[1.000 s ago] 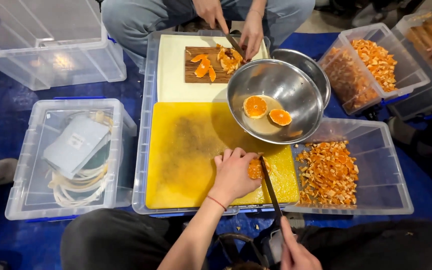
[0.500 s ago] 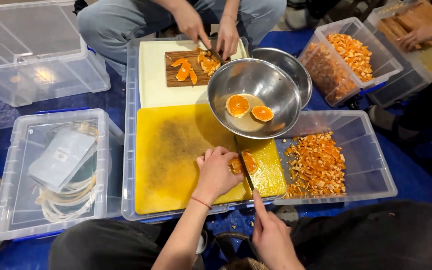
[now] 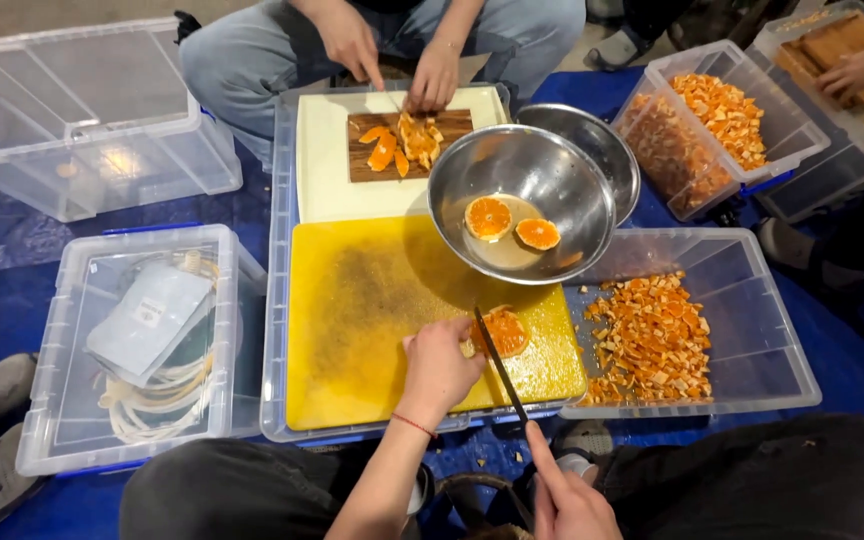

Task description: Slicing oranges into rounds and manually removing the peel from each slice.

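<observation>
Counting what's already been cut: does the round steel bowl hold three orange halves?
No, the round steel bowl holds only two orange halves, lying cut side up near its bottom.

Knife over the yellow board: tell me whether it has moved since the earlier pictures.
Yes. The knife has shifted left, away from the yellow board's right edge; its blade now crosses the orange piece under the left hand.

A steel bowl (image 3: 542,170) holds two orange halves (image 3: 512,225). Just right of it, a clear bin (image 3: 752,320) carries chopped peel (image 3: 652,340). At the left stands a lidded clear box (image 3: 72,400) with coiled tubing (image 3: 157,405) inside. Farther off, a wooden board (image 3: 367,160) bears orange slices (image 3: 407,140), another person's hands (image 3: 432,75) upon them
</observation>
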